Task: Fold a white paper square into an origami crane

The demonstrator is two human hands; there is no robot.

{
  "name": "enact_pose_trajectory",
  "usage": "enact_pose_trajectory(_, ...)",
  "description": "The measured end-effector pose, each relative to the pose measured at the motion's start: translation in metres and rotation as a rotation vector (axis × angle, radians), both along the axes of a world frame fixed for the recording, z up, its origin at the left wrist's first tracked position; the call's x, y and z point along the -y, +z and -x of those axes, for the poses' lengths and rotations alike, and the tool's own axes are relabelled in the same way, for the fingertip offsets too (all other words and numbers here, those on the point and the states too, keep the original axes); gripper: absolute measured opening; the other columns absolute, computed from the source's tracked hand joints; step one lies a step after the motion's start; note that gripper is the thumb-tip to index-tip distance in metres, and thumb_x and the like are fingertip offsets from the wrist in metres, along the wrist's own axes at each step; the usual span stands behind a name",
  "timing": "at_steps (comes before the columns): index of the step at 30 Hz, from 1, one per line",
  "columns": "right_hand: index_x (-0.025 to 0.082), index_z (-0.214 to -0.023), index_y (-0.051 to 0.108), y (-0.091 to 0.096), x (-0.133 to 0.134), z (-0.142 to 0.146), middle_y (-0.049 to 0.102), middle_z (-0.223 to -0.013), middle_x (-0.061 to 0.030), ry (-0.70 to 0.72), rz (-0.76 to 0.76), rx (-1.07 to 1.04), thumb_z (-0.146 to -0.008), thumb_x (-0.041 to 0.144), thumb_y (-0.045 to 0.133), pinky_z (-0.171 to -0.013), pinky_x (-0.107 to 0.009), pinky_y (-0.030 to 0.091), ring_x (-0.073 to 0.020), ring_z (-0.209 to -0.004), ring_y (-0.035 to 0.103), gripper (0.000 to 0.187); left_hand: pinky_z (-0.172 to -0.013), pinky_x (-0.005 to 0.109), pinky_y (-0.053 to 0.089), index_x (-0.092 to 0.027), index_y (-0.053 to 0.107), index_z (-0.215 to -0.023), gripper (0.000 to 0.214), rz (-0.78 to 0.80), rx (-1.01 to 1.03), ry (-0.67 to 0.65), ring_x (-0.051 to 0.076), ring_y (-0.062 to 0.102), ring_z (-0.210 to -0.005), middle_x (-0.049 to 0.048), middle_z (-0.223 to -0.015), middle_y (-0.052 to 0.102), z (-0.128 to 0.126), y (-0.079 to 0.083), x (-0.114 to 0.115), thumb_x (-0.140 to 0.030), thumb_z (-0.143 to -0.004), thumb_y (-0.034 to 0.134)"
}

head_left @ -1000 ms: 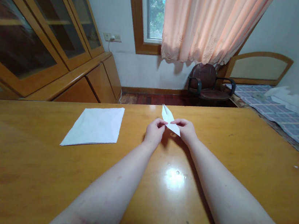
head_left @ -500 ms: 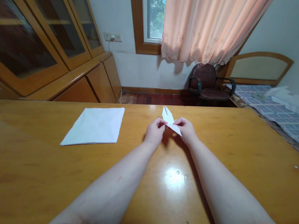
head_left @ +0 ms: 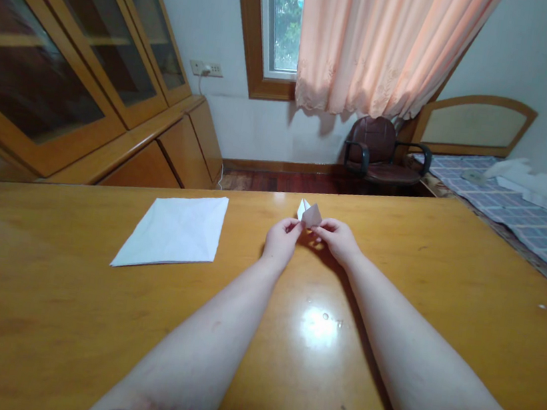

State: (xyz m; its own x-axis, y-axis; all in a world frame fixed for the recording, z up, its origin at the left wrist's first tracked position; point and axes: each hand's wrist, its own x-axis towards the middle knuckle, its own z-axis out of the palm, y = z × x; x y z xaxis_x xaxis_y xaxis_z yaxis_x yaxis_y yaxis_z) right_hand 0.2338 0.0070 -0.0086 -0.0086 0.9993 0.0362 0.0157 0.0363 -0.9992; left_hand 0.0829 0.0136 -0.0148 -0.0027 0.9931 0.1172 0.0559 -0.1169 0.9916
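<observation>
A small folded white paper figure (head_left: 308, 214) is held just above the far middle of the glossy wooden table (head_left: 393, 295). My left hand (head_left: 281, 241) pinches its left side with closed fingers. My right hand (head_left: 338, 238) pinches its right side, fingers closed too. The figure looks compact, with a short point sticking up at the top. Both forearms stretch out over the table towards it.
A creased white sheet of paper (head_left: 174, 230) lies flat on the table to the left of my hands. Beyond the table stand a wooden glass-door cabinet (head_left: 79, 72), a dark office chair (head_left: 381, 152) under the curtained window, and a bed (head_left: 519, 210) at right.
The long pointed paper shape has been folded up: its lower right point is gone and the figure is now shorter and more compact. Both hands shifted slightly away from me.
</observation>
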Motion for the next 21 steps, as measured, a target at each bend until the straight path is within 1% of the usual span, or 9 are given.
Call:
enact_pose_trajectory(4, 0.017, -0.065, 0.063, 0.0007, -0.0002, -0.0003, 0.062, -0.061, -0.0007, 0.005, 0.012, 0.023, -0.059, 0.044, 0.077, -0.049, -0.023, 0.043, -0.0109, -0.052, 0.053, 0.031, -0.072, 0.025, 0.045, -0.016, 0.071, -0.084, 0.02, 0.016, -0.068, -0.035, 0.016, 0.063, -0.076, 0.0042, -0.081, 0.072, 0.0001, 0.004, 0.0033, -0.032, -0.077, 0.062)
enact_pose_trajectory(8, 0.015, -0.064, 0.064, 0.0012, 0.0003, -0.0006, 0.061, -0.059, -0.0014, 0.007, 0.024, 0.078, -0.061, 0.049, 0.075, -0.048, -0.023, 0.043, -0.0112, -0.052, 0.053, 0.035, -0.068, 0.026, 0.044, -0.017, 0.073, -0.078, 0.021, 0.035, -0.173, -0.042, 0.018, 0.063, -0.074, 0.004, -0.077, 0.072, 0.0021, 0.0075, 0.0061, -0.035, -0.077, 0.062)
enact_pose_trajectory(13, 0.016, -0.064, 0.06, -0.0021, -0.0009, -0.0003, 0.061, -0.058, -0.0015, 0.031, 0.027, 0.079, -0.06, 0.053, 0.076, -0.049, -0.024, 0.045, -0.011, -0.051, 0.053, 0.04, -0.06, 0.024, 0.039, -0.018, 0.067, -0.069, 0.025, -0.002, -0.286, 0.004, 0.015, 0.058, -0.065, 0.0001, -0.067, 0.066, 0.003, 0.0058, 0.006, -0.041, -0.077, 0.06)
enact_pose_trajectory(17, 0.016, -0.065, 0.058, -0.0055, -0.0031, -0.0006, 0.06, -0.059, -0.0014, 0.038, 0.03, 0.084, -0.06, 0.055, 0.075, -0.048, -0.023, 0.046, -0.0109, -0.051, 0.053, 0.043, -0.061, 0.024, 0.037, -0.018, 0.063, -0.069, 0.025, -0.008, -0.337, 0.034, 0.014, 0.056, -0.065, -0.0007, -0.068, 0.064, 0.0023, 0.0026, 0.0038, -0.041, -0.077, 0.06)
enact_pose_trajectory(21, 0.016, -0.066, 0.057, -0.0085, -0.0053, -0.002, 0.06, -0.058, -0.0013, 0.038, 0.027, 0.106, -0.06, 0.056, 0.074, -0.048, -0.023, 0.045, -0.0112, -0.051, 0.053, 0.044, -0.06, 0.025, 0.036, -0.017, 0.062, -0.07, 0.027, 0.015, -0.371, 0.033, 0.014, 0.054, -0.064, -0.0003, -0.069, 0.064, 0.0019, 0.0013, 0.0023, -0.043, -0.078, 0.059)
